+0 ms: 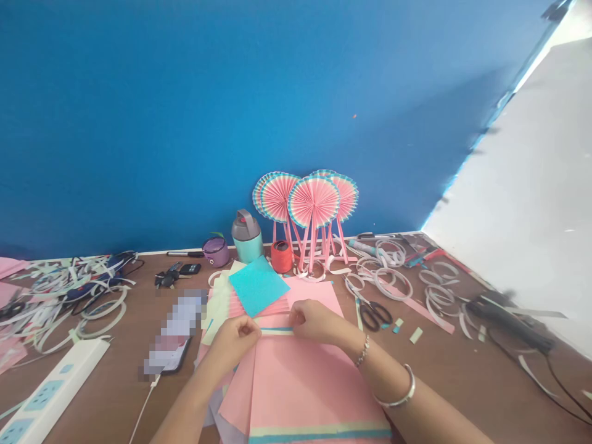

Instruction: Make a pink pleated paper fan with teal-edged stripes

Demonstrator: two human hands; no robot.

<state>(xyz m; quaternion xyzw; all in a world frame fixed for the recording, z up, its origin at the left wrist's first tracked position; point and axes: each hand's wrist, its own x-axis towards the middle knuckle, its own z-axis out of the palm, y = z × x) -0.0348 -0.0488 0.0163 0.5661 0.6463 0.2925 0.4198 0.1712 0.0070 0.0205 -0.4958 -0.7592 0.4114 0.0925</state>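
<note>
My left hand (pixel 235 340) and my right hand (pixel 314 320) pinch the far end of a pink paper sheet (pixel 305 382) lying lengthwise toward me. Between the two hands the paper's end is folded into a narrow strip with a blue and pale band (pixel 276 331). The near end of the sheet shows a pale and blue stripe (pixel 319 433). More pink sheets lie beneath it. A turquoise square of paper (pixel 258 285) rests just beyond my hands. My right wrist wears two bracelets.
Finished pink paper fans (pixel 308 203) stand against the blue wall beside a grey-lidded bottle (pixel 246 237) and red spool (pixel 282 256). Black scissors (pixel 374 314) and curled paper strips (pixel 393 280) lie right. A glue gun (pixel 509 324) lies far right. Phone (pixel 173 345), power strip (pixel 50 394) left.
</note>
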